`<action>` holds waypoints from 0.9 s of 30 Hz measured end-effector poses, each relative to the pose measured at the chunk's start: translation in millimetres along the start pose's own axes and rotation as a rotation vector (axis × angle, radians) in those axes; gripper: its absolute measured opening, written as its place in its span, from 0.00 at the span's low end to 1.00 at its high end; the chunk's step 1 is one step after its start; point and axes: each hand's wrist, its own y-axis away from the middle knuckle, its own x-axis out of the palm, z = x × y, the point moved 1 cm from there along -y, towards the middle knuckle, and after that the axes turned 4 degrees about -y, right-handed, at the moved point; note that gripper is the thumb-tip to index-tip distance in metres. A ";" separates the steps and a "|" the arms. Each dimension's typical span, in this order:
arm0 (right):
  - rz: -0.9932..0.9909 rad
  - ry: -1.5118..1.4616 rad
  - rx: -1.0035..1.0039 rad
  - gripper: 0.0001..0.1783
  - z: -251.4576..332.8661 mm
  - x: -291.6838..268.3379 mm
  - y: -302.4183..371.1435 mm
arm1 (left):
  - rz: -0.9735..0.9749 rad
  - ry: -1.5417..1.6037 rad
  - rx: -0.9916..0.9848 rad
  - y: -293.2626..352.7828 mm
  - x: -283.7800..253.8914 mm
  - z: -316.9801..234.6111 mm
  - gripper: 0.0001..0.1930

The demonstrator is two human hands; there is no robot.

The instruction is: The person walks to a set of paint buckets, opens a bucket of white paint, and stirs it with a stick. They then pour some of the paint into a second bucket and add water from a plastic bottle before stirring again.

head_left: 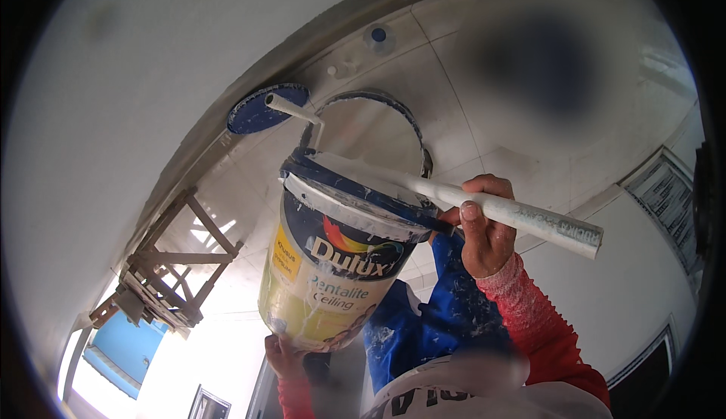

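Note:
A large paint bucket point(318, 268) with a dark blue rim and a yellow, white and blue label is tilted forward, its mouth leaning away from me. White paint drips run down its side. My left hand point(286, 355) supports it low at the base, fingers partly hidden behind it. At the rim's right side, my right hand point(488, 226) grips a white plastic pipe point(544, 222) whose far end reaches over the bucket's mouth. Its lower fingers are by the rim. Beyond the tilted bucket stands another bucket point(414, 120) with white contents; a bent white tube point(291, 108) shows at its left.
A paint-smeared blue lid point(257, 113) lies by the wall. A blue-capped clear bottle point(379, 38) and a small pale container point(342, 69) are farther along the tiled floor point(454, 143). A wooden trestle point(181, 259) stands left. A blurred dark-blue shape point(556, 63) fills the upper right.

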 end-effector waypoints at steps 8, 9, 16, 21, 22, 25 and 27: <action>-0.051 0.067 -0.113 0.17 2.2 4.5 5.7 | -0.019 -0.020 0.001 6.9 7.7 -14.7 0.14; -0.065 0.084 -0.146 0.16 1.5 3.7 6.6 | -0.021 -0.026 -0.005 6.9 8.5 -15.5 0.14; -0.031 0.382 -0.249 0.15 -1.8 8.1 6.6 | -0.012 -0.039 0.001 4.2 -6.0 -6.1 0.17; 0.042 0.485 -0.242 0.17 -6.4 17.0 7.1 | -0.058 -0.089 0.011 10.9 -3.1 -12.5 0.15; 0.049 0.512 -0.264 0.17 -8.9 18.0 7.5 | -0.060 -0.072 0.012 13.1 0.7 -15.4 0.15; 0.064 0.538 -0.319 0.16 -12.6 22.4 10.2 | -0.048 -0.033 0.013 21.6 8.2 -27.1 0.14; 0.057 0.532 -0.351 0.16 -15.9 20.5 14.7 | -0.018 -0.023 0.014 25.7 7.8 -30.8 0.14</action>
